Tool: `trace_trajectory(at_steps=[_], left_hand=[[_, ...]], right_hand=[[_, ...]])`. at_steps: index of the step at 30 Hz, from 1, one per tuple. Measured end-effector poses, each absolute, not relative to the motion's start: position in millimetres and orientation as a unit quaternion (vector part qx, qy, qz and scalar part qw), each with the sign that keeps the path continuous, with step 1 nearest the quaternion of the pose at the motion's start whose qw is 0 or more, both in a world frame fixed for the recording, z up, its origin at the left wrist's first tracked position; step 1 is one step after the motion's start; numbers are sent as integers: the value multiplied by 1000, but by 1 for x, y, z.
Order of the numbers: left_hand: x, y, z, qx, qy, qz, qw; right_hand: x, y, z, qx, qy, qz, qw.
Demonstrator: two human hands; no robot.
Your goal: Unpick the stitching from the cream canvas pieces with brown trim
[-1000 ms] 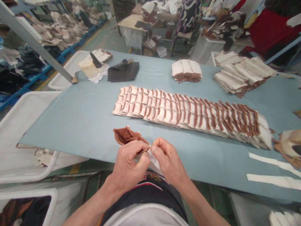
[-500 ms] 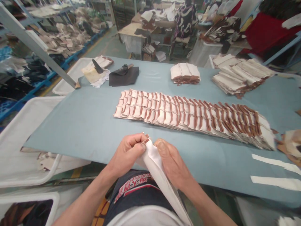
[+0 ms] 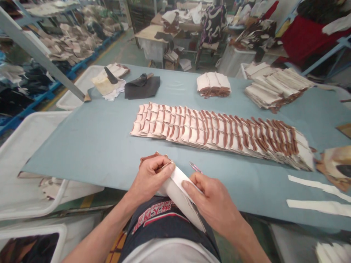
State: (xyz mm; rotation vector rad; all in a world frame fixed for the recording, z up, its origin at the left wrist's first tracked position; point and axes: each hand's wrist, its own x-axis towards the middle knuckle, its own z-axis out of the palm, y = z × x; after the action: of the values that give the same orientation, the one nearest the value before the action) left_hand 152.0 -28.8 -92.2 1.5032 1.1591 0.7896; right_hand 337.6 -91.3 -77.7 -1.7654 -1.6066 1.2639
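My left hand (image 3: 155, 175) is closed, thumb over bent fingers, on a leather piece with a brown edge (image 3: 149, 157) and a pale underside (image 3: 189, 212) that hangs over my apron. A white strip (image 3: 179, 177) runs from beneath that thumb to my right hand (image 3: 211, 193). Fingers and thumb of my right hand pinch the strip. A small metal tool (image 3: 195, 167) with two thin points and a pink part sticks out past its index finger; its exact kind is unclear. Both hands are over the table's near edge.
Overlapping pale pieces with brown edges (image 3: 214, 128) form a long row across the blue table (image 3: 95, 146). Behind it are a white-and-brown stack (image 3: 214, 84), a larger pile (image 3: 276, 87) and black material (image 3: 142, 87). White strips (image 3: 318, 207) lie right; white bins (image 3: 35, 126) stand left.
My right hand has moved right and down along the white piece, which now shows as a flat strip. The pointed tool has come into sight beside it. More brown edge shows behind my left hand.
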Motion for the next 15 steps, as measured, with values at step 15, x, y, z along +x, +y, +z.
trace_trajectory(at_steps=[15], left_hand=[[121,1,-56,683,406,313,521]], right_hand=[[360,-140,-80,-565,-629,488,217]])
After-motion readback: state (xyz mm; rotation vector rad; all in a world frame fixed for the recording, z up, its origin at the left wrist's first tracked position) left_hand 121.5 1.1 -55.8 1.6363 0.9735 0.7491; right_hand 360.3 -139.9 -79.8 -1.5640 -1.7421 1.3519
